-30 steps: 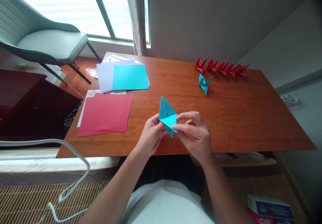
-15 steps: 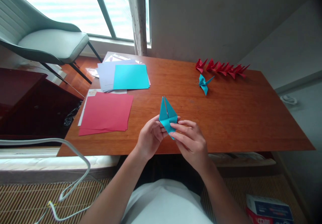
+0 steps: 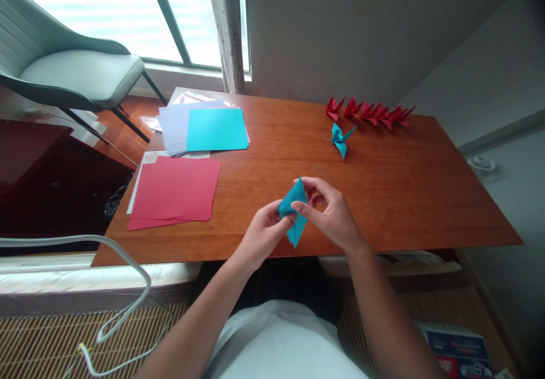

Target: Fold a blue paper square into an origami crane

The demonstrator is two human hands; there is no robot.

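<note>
A folded piece of blue origami paper (image 3: 294,197), diamond-shaped, is held above the near part of the wooden table. My left hand (image 3: 269,230) pinches its left side, thumb across the front. My right hand (image 3: 327,209) grips it from the right, thumb on the front face and fingers behind the upper edge, partly hidden. Beyond my hands on the table stands a finished blue paper crane (image 3: 340,139). Behind that crane is a row of several red paper cranes (image 3: 374,112).
Red paper sheets (image 3: 174,189) lie on the table (image 3: 383,197) at left. Behind them, a blue sheet (image 3: 217,129) tops pale sheets (image 3: 174,129). A chair (image 3: 80,75) stands by the window. A white cable (image 3: 128,254) loops at lower left; a box (image 3: 457,350) sits lower right.
The folded blue paper has been turned round, its split points now facing down toward me. My right hand has moved up to its upper edge; my left thumb now presses the front.
</note>
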